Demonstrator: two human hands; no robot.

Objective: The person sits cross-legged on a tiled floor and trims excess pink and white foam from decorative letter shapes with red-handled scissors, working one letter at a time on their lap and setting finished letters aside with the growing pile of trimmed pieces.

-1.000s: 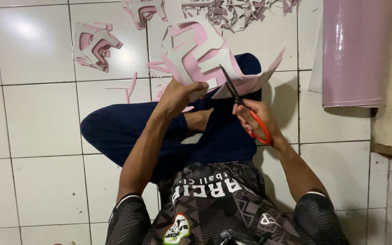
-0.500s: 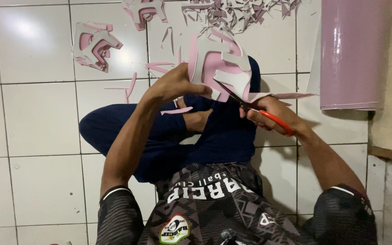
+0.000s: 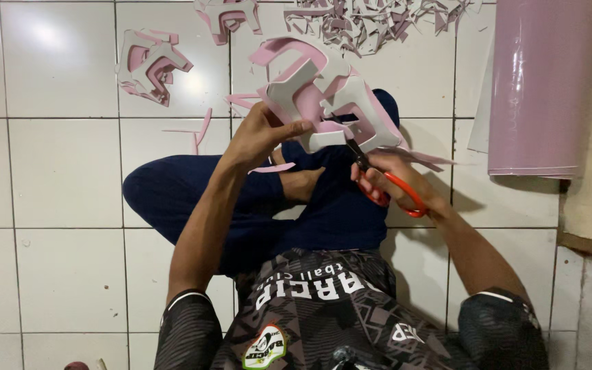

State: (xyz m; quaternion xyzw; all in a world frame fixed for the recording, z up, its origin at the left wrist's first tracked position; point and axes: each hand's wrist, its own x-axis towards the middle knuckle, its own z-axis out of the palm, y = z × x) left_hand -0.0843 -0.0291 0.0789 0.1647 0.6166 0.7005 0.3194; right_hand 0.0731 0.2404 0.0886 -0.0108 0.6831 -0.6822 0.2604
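Right, foam cutout (image 3: 310, 92) is up over my lap, above the floor (image 3: 56, 171). Left hand (image 3: 258, 133) pinches its lower edge; right hand (image 3: 385, 178) is closed through the scissors (image 3: 385, 181). Light, floppy, probably tears easily: grip near the cut line, not the thin arms.

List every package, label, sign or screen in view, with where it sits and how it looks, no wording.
No packages, signs or screens.
Lettering on shirt: bottom centre, white block print across a dark patterned fabric.
Round badge: bottom edge of the same shirt, left of centre, white, green and orange.
Small white emblem: shirt, lower right.
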